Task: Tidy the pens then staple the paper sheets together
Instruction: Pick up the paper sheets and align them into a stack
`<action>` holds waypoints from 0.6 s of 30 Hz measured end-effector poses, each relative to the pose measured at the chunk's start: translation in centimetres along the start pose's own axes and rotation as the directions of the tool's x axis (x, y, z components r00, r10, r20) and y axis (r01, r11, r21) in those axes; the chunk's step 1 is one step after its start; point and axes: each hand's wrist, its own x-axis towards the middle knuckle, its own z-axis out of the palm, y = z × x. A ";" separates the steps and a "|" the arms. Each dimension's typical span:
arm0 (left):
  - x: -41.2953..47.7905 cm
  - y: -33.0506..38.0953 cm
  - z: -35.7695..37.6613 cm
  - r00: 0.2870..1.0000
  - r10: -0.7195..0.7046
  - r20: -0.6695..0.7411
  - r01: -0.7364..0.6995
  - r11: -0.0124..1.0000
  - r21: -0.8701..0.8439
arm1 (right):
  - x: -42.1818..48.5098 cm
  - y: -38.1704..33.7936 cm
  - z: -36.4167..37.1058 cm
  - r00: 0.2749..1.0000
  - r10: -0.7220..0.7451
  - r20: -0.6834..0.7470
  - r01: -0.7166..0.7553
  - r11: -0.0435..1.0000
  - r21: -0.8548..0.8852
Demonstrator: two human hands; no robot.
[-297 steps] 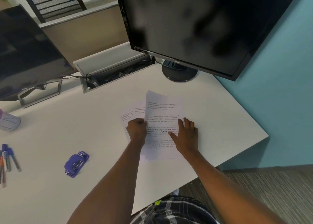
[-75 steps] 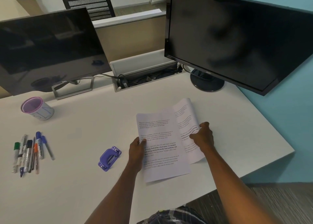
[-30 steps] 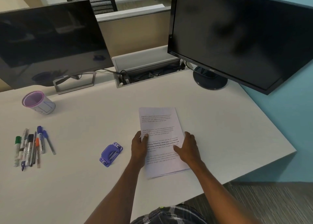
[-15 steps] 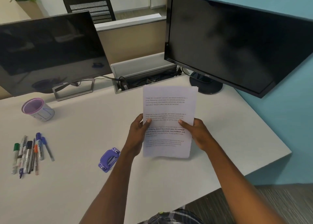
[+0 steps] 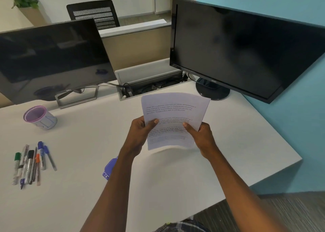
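A stack of printed paper sheets (image 5: 174, 107) is held up above the white desk (image 5: 84, 144). My left hand (image 5: 140, 131) grips its left edge, thumb on the front. On the right edge, my right hand (image 5: 200, 135) grips the same way. The sheets bow slightly, their lower edge off the desk. A blue-purple stapler (image 5: 110, 167) lies on the desk, partly hidden behind my left forearm. Several pens and markers (image 5: 29, 163) lie side by side at the left. A purple-rimmed cup (image 5: 39, 117) stands behind them.
Two dark monitors stand at the back, one on the left (image 5: 49, 56) and one on the right (image 5: 246, 47). An open cable tray (image 5: 151, 84) sits between them. The desk's right edge (image 5: 274, 177) drops to carpet by a blue wall.
The sheets went from lying flat under both hands to being lifted off the desk and held upright; they have tilted a little further back since half a second ago.
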 end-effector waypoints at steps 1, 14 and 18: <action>-0.1 -0.2 -0.1 1.000 0.000 0.004 0.000 1.000 -0.006 | 0.0 0.0 0.0 1.000 0.002 0.007 -0.002 1.000 0.000; -0.7 -2.3 -0.4 0.997 -0.069 0.018 0.069 0.998 0.006 | -0.3 1.5 -0.3 0.998 0.047 0.029 -0.047 0.999 0.021; -0.4 -2.9 -0.3 0.993 -0.107 0.052 0.103 0.992 0.078 | -0.5 1.9 -0.3 0.996 0.068 0.050 -0.070 0.997 0.022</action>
